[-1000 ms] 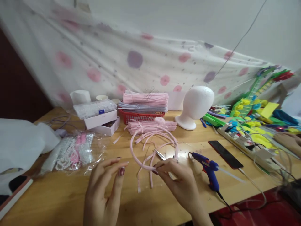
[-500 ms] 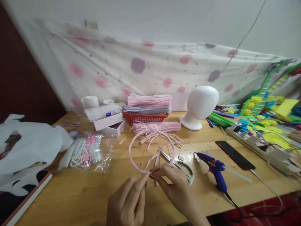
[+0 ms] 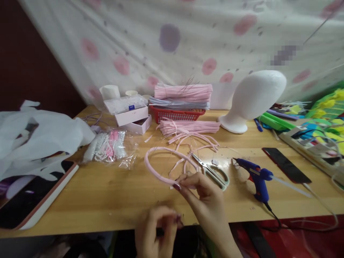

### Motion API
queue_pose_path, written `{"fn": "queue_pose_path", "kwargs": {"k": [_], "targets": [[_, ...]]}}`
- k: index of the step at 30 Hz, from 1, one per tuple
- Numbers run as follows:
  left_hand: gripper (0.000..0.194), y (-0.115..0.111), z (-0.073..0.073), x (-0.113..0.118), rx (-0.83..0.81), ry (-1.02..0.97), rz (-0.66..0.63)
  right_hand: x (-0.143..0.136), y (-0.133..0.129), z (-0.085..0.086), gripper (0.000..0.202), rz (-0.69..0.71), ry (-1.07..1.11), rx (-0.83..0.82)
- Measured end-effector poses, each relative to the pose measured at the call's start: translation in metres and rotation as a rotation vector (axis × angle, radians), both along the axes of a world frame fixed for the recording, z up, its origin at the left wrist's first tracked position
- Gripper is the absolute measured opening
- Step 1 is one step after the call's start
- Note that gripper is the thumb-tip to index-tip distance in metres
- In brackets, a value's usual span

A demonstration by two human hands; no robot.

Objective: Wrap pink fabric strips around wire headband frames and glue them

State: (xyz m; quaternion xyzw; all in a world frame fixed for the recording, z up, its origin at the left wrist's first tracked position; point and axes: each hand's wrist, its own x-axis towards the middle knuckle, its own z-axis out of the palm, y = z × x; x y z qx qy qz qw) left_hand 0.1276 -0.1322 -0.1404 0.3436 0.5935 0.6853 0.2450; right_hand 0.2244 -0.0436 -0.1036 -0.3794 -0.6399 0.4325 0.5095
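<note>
Between the thumb and fingers of my right hand (image 3: pixel 202 193) is the near edge of a pink hoop (image 3: pixel 154 170), tilted above the table. Thin wires rise around the hoop. My left hand (image 3: pixel 158 229) is apart from it, lower and near the table's front edge, blurred, with fingers curled together; whether it holds anything small cannot be seen. Just beyond the right hand lie scissors (image 3: pixel 212 173) with pale green handles. Behind the hoop are loose pink strips (image 3: pixel 205 138) and a pink bundle (image 3: pixel 193 127).
A blue glue gun (image 3: pixel 258 177) and a phone (image 3: pixel 286 165) lie to the right. A white foam head (image 3: pixel 255 96), a red basket (image 3: pixel 177 115) and small boxes (image 3: pixel 133 116) stand behind. Bagged beads (image 3: pixel 110 147), white plastic (image 3: pixel 51 130) and a tablet (image 3: pixel 40 195) are left.
My left hand has left the hoop and moved down toward the table edge. The hoop has tilted flatter in my right hand. The view has tipped downward.
</note>
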Motion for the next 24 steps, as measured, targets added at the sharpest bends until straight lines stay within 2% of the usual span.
{"fn": "queue_pose_path", "kwargs": {"k": [2, 4, 8, 12, 18, 22, 24], "targets": [[0.027, 0.01, 0.007, -0.005, -0.141, -0.248, -0.073, 0.001, 0.002, -0.002, 0.012, 0.021, 0.052, -0.082], [0.038, 0.021, 0.012, -0.013, -0.187, -0.454, -0.172, 0.003, 0.003, -0.002, 0.012, 0.051, 0.098, -0.147], [0.039, 0.032, 0.017, -0.019, -0.136, -0.698, -0.265, 0.004, 0.004, 0.002, 0.019, 0.091, 0.179, -0.24], [0.032, 0.037, 0.02, -0.015, -0.084, -0.803, -0.27, 0.003, 0.005, 0.004, 0.022, 0.141, 0.144, -0.229], [0.025, 0.045, 0.019, -0.015, -0.07, -0.886, -0.241, 0.014, 0.01, 0.001, 0.007, 0.148, -0.175, 0.018], [0.029, 0.048, 0.017, -0.016, -0.103, -0.903, -0.172, 0.031, 0.001, 0.002, 0.016, -0.012, -0.298, 0.141], [0.029, 0.05, 0.018, -0.017, -0.112, -0.897, -0.151, 0.04, -0.006, 0.001, 0.016, -0.155, -0.278, 0.161]]}}
